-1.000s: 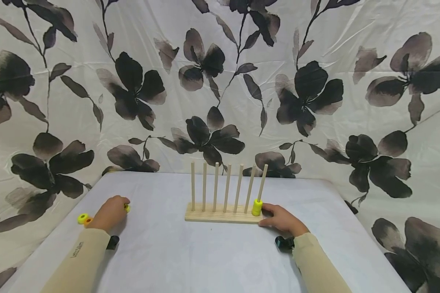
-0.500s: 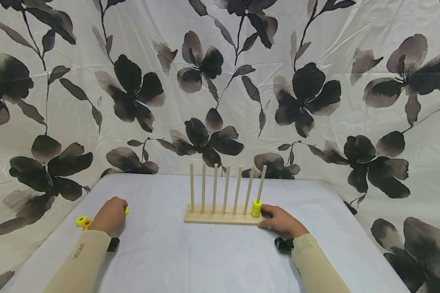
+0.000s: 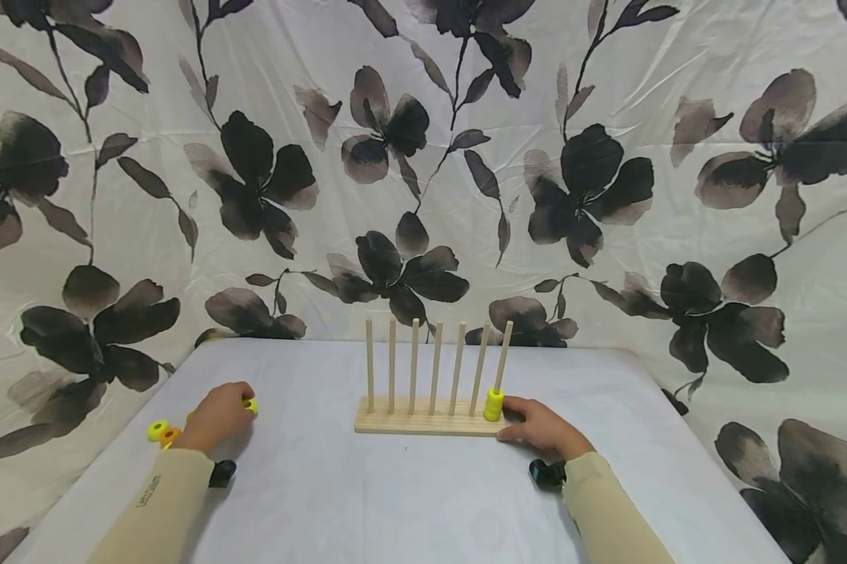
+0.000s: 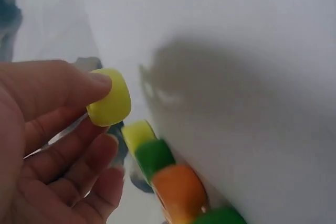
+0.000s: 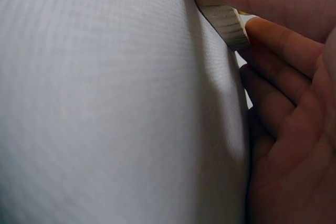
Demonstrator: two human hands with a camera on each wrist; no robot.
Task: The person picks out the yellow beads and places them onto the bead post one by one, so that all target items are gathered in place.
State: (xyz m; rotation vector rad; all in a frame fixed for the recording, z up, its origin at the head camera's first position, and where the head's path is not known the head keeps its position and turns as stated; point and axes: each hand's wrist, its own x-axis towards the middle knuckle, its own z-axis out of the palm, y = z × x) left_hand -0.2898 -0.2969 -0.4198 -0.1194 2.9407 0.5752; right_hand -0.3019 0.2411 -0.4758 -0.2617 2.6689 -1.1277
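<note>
My left hand [image 3: 217,417], over the left side of the table, pinches a yellow bead [image 4: 110,98] between thumb and fingers. Beside and partly behind that hand lie loose beads: a yellow one [image 3: 158,430], an orange one [image 4: 181,190] and green ones [image 4: 155,157]. A wooden peg stand [image 3: 423,424] with several upright pegs stands at the table's middle. Yellow beads [image 3: 494,405] are stacked low on its rightmost peg. At the stand's right end my right hand [image 3: 544,429] grips the base, thumb in front and fingers behind.
A white cloth [image 3: 338,501] covers the table. Behind it hangs a pale curtain [image 3: 479,258] with dark flowers. Dark wrist cameras sit at the left wrist [image 3: 222,473] and the right wrist [image 3: 548,474].
My left hand has shifted slightly to the right with the yellow bead. The right hand and the peg stand have stayed in place; the head view has tilted a little.
</note>
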